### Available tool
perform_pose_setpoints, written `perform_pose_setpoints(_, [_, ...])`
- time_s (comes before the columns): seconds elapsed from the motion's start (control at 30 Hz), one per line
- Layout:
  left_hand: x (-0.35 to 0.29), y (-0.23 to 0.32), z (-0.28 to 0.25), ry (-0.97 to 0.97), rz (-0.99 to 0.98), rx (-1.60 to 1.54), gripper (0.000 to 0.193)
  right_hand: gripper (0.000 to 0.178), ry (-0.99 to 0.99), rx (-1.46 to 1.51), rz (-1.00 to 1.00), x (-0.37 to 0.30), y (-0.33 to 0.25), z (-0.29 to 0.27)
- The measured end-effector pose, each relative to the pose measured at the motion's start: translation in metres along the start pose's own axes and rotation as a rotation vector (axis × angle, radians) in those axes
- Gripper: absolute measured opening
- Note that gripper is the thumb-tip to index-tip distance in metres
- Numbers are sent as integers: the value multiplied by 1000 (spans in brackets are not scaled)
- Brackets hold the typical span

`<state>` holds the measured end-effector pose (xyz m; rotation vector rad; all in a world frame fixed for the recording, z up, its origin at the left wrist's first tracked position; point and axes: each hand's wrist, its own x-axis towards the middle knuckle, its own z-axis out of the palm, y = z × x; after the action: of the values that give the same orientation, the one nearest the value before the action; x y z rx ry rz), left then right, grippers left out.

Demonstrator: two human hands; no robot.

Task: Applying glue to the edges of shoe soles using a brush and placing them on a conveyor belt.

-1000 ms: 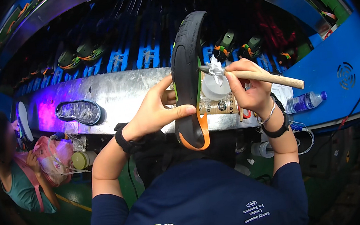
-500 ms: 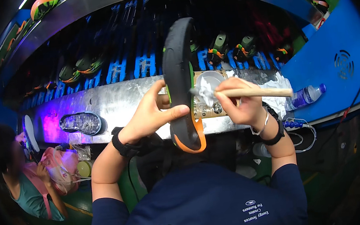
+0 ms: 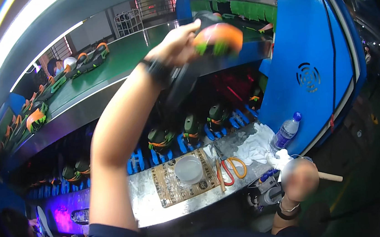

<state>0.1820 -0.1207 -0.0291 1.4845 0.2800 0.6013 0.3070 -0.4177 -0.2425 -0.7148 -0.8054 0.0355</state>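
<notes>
Left hand (image 3: 176, 46) is gripping blurred shoe (image 3: 225, 37), fingers curling around it; both are now hovering above conveyor (image 3: 132, 41) beyond table (image 3: 147, 209), no longer over it, so tool work is apparently pausing. Right hand (image 3: 300, 180) is clasping wooden-handled tool (image 3: 332, 176) off table's near right edge.

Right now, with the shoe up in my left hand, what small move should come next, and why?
Probably lower your left hand and set the shoe on the green belt: the shoe is raised against it in this view, other shoes already sit on that belt, and bare green surface shows between.
</notes>
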Motion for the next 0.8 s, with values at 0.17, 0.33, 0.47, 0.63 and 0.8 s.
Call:
perform_pose_setpoints(0.17, [37,4,-28,211,-130,201,48,18,6,-127,29,-5,-1,-28])
perform_pose_setpoints(0.33, [-126,-18,-61,492,-24,535,31,14,32,-169,254,-11,34,-50])
perform_pose_setpoints(0.47, [-261,-1,-109,1055,56,656,25,9,-13,-145,323,-10,62,-47])
perform_pose_setpoints(0.63, [-375,48,-192,1707,146,569,44,11,-116,-82,378,-20,67,-26])
perform_pose_setpoints(0.8, [-383,96,-275,1619,-136,455,50,10,-183,-56,400,-31,54,-1])
